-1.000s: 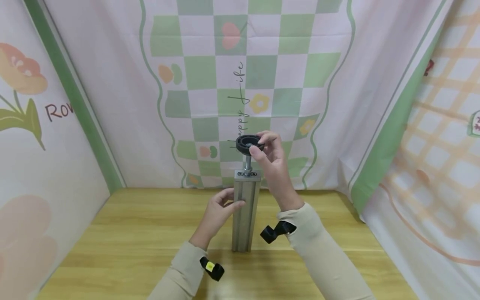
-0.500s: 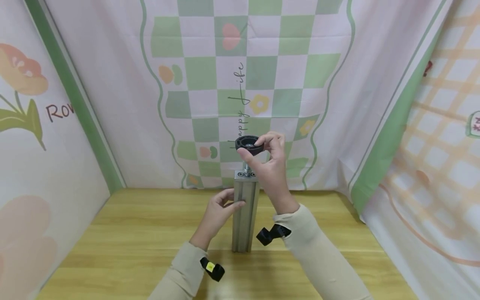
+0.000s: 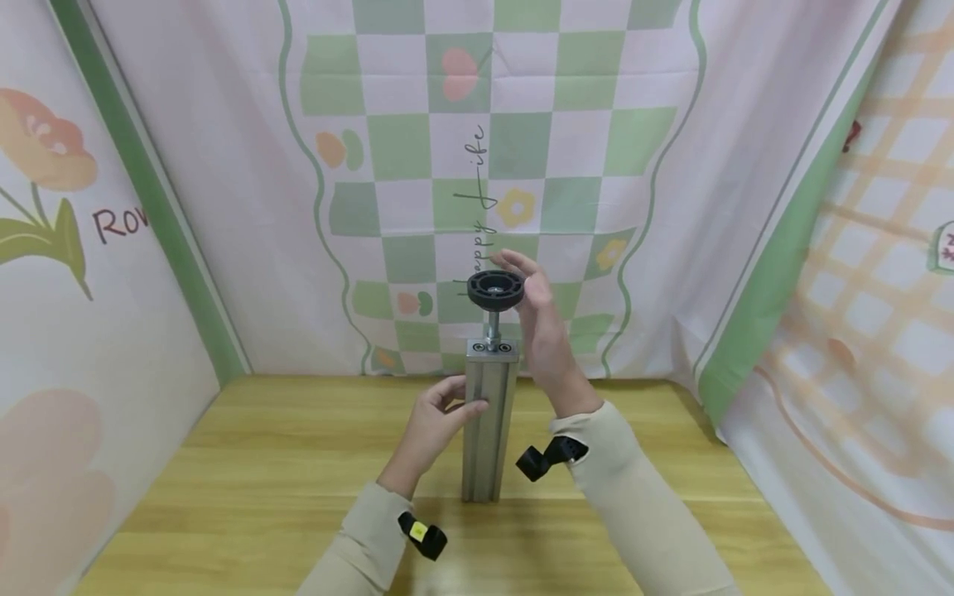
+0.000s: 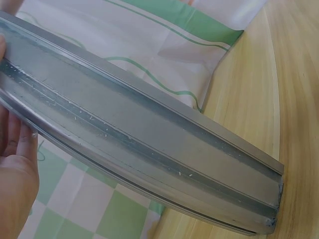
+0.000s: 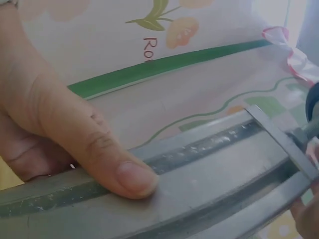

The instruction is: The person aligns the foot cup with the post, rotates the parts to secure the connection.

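An aluminium profile [image 3: 483,430] stands upright on the table, with a metal plate [image 3: 492,349] across its top. A threaded rod [image 3: 493,327] rises from that plate and carries a round black levelling foot [image 3: 495,290]. My left hand [image 3: 432,422] grips the profile's upper half, and its thumb [image 5: 134,179] lies along the face in the right wrist view. Beside the foot is my right hand [image 3: 544,331], thumb at the right rim and fingers extended behind it. The profile's lower end [image 4: 271,204] meets the wood in the left wrist view.
The wooden table [image 3: 261,463] ends at a printed cloth backdrop [image 3: 395,149] close behind the profile. More cloth hangs on the left [image 3: 67,331] and right sides. A black wrist camera mount [image 3: 551,458] sits on the right sleeve.
My right thumb first swept left across the front of the foot, then drew back to its right rim as the fingers straightened. The left hand and profile have stayed put.
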Motion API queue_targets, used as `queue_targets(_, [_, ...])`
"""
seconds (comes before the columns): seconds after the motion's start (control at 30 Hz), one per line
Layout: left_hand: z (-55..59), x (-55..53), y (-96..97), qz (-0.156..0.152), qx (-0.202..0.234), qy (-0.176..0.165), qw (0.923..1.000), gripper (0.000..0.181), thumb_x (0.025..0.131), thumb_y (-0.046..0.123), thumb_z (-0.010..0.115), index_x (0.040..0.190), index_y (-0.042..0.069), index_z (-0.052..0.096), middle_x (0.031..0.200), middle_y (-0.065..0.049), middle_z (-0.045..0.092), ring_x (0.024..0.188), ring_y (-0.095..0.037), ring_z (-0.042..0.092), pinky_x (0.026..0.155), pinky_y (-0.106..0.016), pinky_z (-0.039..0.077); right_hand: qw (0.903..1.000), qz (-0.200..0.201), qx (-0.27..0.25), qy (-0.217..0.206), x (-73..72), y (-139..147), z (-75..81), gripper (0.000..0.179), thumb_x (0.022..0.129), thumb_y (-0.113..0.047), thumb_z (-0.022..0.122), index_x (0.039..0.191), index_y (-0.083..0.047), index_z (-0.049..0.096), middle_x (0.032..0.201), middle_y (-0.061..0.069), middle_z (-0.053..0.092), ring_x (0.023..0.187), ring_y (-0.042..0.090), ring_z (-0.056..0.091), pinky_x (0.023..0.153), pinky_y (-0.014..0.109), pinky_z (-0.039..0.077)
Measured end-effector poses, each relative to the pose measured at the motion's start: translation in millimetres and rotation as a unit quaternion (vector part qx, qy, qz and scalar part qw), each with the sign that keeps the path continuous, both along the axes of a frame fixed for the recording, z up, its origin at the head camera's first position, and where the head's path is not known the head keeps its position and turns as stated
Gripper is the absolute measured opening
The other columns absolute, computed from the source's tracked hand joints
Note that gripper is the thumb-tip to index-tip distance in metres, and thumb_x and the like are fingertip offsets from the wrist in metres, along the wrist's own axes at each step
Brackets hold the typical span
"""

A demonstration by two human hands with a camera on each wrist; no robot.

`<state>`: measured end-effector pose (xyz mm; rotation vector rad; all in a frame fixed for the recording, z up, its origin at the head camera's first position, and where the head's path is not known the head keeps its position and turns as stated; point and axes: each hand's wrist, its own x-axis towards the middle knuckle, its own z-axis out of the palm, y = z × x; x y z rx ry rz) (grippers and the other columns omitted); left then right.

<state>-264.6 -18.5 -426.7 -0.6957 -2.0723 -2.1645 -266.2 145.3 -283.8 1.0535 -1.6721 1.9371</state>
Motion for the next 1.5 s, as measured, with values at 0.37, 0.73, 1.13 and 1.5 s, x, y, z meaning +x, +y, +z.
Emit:
queue_targets(0.37, [0.7,0.5,-1.4,-0.005,0.006,-0.002,1.0000,0.039,0.089,0.023,0.080,0.123,0.009,0.068,0.114,-0.009,0.067,0.111,-0.024,0.061,0.102,-0.036,0.050,0.9857,0.153,0.016,-0.068,-12.5,5,5.9,0.056,0.104,-0.036,0.032,0.145,0.001,0.041,0.139,0.011,0.057,0.141,0.036,0.036,0.117,0.049,0.021])
queue_targets(0.73, [2.0,0.4,-1.4,-0.008,0.005,0.000,1.0000,0.039,0.089,0.022,0.079,0.124,0.009,0.067,0.114,-0.008,0.067,0.111,-0.023,0.062,0.101,-0.035,0.050,0.9881,0.137,0.003,-0.070,-13.1,6,1.7,0.058,0.102,-0.041,0.041,0.142,0.001,0.041,0.139,0.014,0.055,0.139,0.040,0.036,0.118,0.048,0.018])
queue_targets(1.13, [1.4,0.4,0.1,-0.001,0.001,-0.011,0.9999,0.040,0.089,0.024,0.079,0.124,0.009,0.067,0.114,-0.008,0.067,0.110,-0.023,0.062,0.102,-0.036,0.050,0.9978,-0.002,0.003,-0.066,-1.6,4,-5.5,0.054,0.099,-0.037,0.046,0.140,-0.002,0.045,0.130,0.013,0.057,0.126,0.029,0.051,0.116,0.042,0.025])
queue_targets(1.5, [-0.6,0.3,0.7,-0.005,0.000,-0.005,1.0000,0.041,0.090,0.027,0.078,0.125,0.011,0.067,0.115,-0.007,0.067,0.111,-0.023,0.061,0.103,-0.037,0.049,0.9962,-0.052,-0.033,-0.062,9.9,-4,-6.4,0.054,0.087,-0.048,0.076,0.122,-0.017,0.047,0.123,0.009,0.051,0.114,0.029,0.053,0.092,0.033,0.050])
